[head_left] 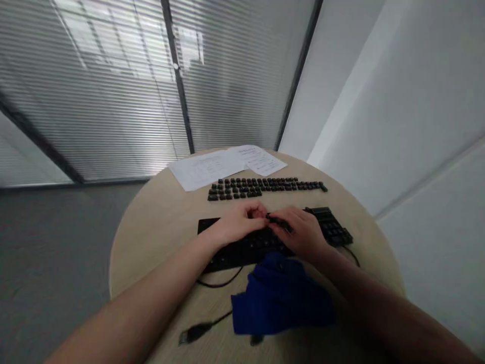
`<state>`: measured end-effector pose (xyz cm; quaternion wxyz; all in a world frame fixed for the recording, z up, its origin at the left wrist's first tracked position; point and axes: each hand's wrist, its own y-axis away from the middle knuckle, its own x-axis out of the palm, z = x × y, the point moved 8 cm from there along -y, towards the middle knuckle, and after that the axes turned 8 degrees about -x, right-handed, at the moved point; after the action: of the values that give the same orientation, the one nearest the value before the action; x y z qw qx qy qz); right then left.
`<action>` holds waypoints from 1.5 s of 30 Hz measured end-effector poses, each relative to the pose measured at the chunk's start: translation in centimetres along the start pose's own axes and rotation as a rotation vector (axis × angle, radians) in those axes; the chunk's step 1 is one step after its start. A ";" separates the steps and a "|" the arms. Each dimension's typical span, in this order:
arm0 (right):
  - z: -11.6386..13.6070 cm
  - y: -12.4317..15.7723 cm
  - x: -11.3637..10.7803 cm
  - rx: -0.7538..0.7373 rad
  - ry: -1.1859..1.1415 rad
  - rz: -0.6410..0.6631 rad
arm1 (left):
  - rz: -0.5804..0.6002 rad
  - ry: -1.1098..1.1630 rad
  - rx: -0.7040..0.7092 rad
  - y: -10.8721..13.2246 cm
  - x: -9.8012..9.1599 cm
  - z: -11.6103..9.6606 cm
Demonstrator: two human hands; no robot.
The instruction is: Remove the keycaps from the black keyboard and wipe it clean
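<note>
A black keyboard (242,253) lies on the round table, its left and middle parts bare of keycaps while keys remain at its right end. My left hand (242,221) is curled above its middle, thumb and fingertips drawn together; what they hold, if anything, is too small to make out. Against those fingertips, my right hand (299,231) pinches a small dark piece (279,222) whose kind is unclear. Behind the keyboard, loose black keycaps (246,187) are set out in rows. A crumpled blue cloth (280,298) lies in front, overlapping the keyboard's near edge.
Printed paper sheets (212,168) lie at the far side of the wooden table (151,227). A cable with a USB plug (195,333) rests near the front edge, partly under the cloth. A white wall (417,126) stands close on the right, and a blind-covered glass partition (125,101) behind.
</note>
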<state>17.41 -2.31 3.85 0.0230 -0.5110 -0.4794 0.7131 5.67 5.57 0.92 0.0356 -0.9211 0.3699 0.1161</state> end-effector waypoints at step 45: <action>-14.9 -1.5 2.2 0.583 -0.397 -0.006 | -0.010 -0.879 0.038 0.3 -4.0 -0.1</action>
<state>26.90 9.47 3.13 0.0764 -0.3331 -0.2522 0.9053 2.68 8.07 1.97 0.2068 -0.7854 0.3170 0.4898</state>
